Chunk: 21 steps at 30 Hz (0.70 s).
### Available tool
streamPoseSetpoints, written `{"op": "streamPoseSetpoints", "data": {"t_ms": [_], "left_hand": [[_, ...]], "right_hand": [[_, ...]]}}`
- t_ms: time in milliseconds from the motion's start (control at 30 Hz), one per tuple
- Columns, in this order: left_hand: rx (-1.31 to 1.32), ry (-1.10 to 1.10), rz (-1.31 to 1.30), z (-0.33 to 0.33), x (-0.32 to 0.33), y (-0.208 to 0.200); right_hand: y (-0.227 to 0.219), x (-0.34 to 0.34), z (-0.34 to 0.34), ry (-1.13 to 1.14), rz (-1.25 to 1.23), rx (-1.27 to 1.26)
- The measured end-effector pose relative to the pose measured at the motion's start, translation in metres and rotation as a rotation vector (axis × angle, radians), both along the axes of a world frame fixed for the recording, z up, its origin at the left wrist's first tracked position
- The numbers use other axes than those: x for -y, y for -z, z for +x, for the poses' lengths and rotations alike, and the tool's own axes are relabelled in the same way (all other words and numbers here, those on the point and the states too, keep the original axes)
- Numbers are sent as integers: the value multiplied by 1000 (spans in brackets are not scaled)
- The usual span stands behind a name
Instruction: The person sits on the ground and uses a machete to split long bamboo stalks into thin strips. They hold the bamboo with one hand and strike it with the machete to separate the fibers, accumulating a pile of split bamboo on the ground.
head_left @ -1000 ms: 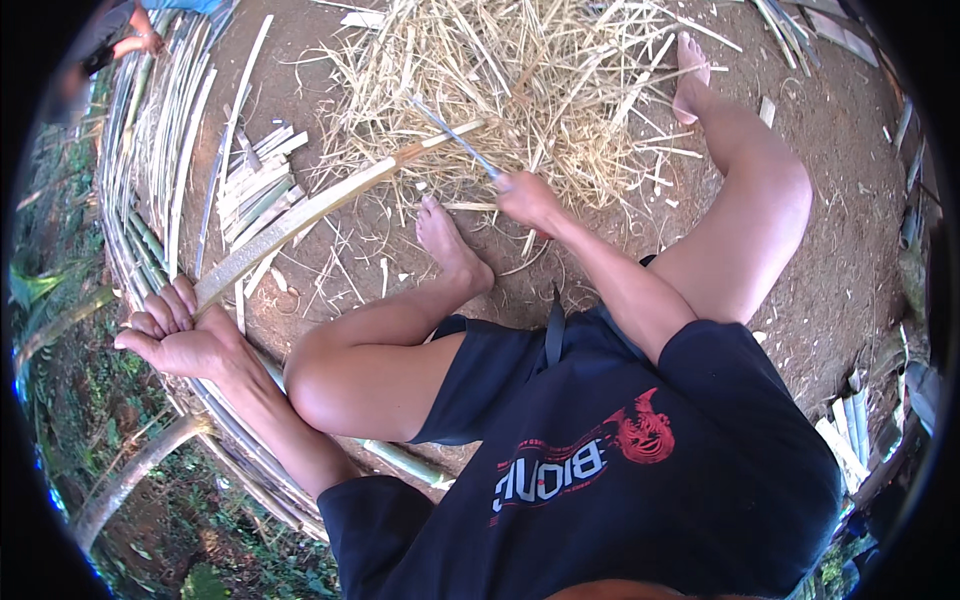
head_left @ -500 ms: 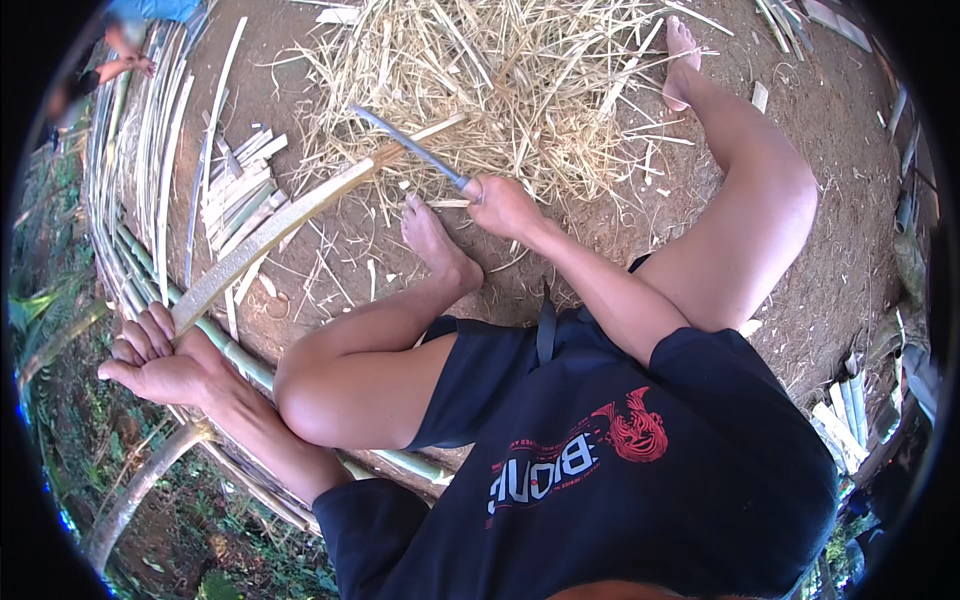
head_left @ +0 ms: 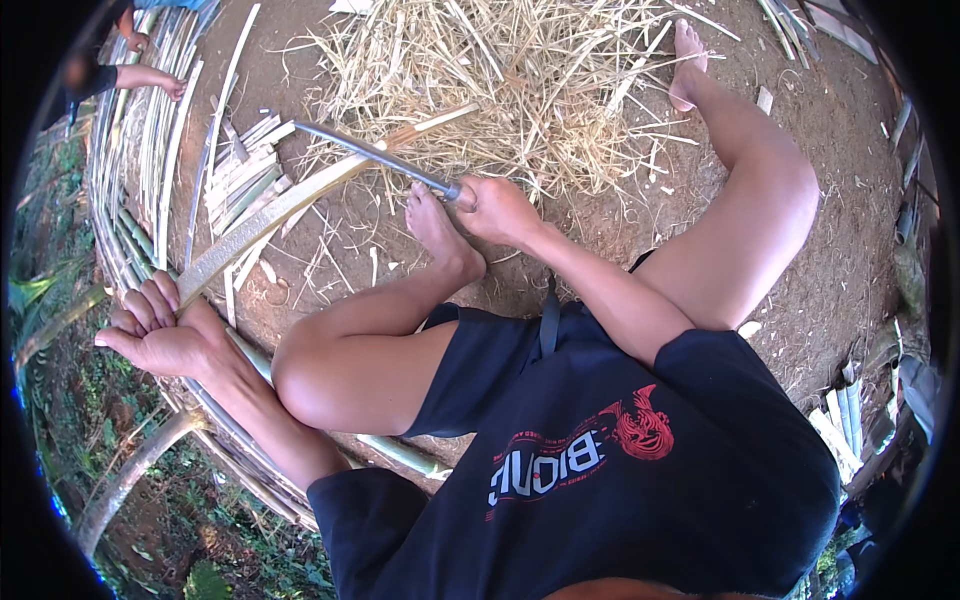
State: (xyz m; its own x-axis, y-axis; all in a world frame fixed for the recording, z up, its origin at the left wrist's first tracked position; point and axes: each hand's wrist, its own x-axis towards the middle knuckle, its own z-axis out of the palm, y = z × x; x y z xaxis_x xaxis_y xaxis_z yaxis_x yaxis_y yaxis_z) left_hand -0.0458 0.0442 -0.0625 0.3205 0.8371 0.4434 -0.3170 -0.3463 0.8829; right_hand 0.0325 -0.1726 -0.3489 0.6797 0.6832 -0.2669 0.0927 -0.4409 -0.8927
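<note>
Far left it's all green plants (head_left: 70, 390), and next to those is the left hand (head_left: 160, 325), palm up, thumb sticking out to the side, fingers curled in around the near end of a long bamboo strip (head_left: 270, 215). Up top there's someone else's hand (head_left: 174, 90) over a bunch of long sticks (head_left: 140, 150) on the ground, and a heap of short slats (head_left: 240, 185) sits just right of those. The bamboo strip runs slantwise up and right, past the slats, with its far end over a big messy pile of shavings (head_left: 560, 120). The bare left foot (head_left: 440, 235) is planted near the middle. Right hand (head_left: 500, 212) is wrapped snug around the handle of a knife (head_left: 415, 176), blade pointing up-left and crossing over the strip; can't tell if it's actually touching. Right foot (head_left: 688, 65) is by the pile's right edge, and some cut pieces (head_left: 845, 420) lie way over on the right.
</note>
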Motion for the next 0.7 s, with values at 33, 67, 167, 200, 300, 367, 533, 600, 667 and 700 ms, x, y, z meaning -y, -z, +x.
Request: {"op": "streamPoseSetpoints", "data": {"t_ms": [33, 67, 167, 200, 300, 367, 533, 600, 667, 700], "left_hand": [[-3, -14, -7, 2, 4, 0], [-6, -28, -13, 3, 7, 0], [-3, -47, -6, 3, 11, -3], [-6, -36, -16, 5, 10, 0], [-47, -87, 15, 8, 9, -3], [-66, -137, 20, 17, 16, -5], [-79, -209, 23, 21, 16, -5], [-64, -235, 17, 21, 10, -1], [-72, -156, 46, 11, 6, -4], [-79, -141, 45, 13, 10, -2]], "right_hand": [[17, 0, 3, 23, -44, -74], [34, 7, 10, 35, -126, -171], [44, 26, 43, 104, -349, -492], [41, 24, 40, 72, -236, -365], [13, 10, 14, 0, -16, -102], [13, 9, 4, 34, -6, -121], [29, 14, 20, 19, -94, -201], [-2, 4, 15, -39, -107, -149], [-16, 4, 4, -30, 35, -158], [-12, 5, 2, -6, 41, -144]]}}
